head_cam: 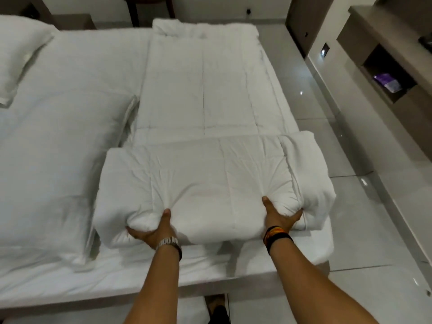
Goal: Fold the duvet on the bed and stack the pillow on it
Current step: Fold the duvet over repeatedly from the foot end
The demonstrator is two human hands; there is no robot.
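Observation:
A white duvet [201, 90] lies in a long strip down the right side of the bed [163, 277]. Its near end is folded over into a thick pad [205, 181]. My left hand [152, 230] grips the pad's near edge on the left, thumb on top and fingers underneath. My right hand [280, 216] grips the same edge further right in the same way. One white pillow [58, 164] lies on the bed left of the pad. A second pillow [18, 52] rests at the far left corner.
Glossy grey floor tiles [350, 206] run along the bed's right side. A grey wall unit with an open niche [388, 73] stands at the right. A dark table leg [133, 12] shows beyond the bed. My foot [217, 309] is below the bed's near edge.

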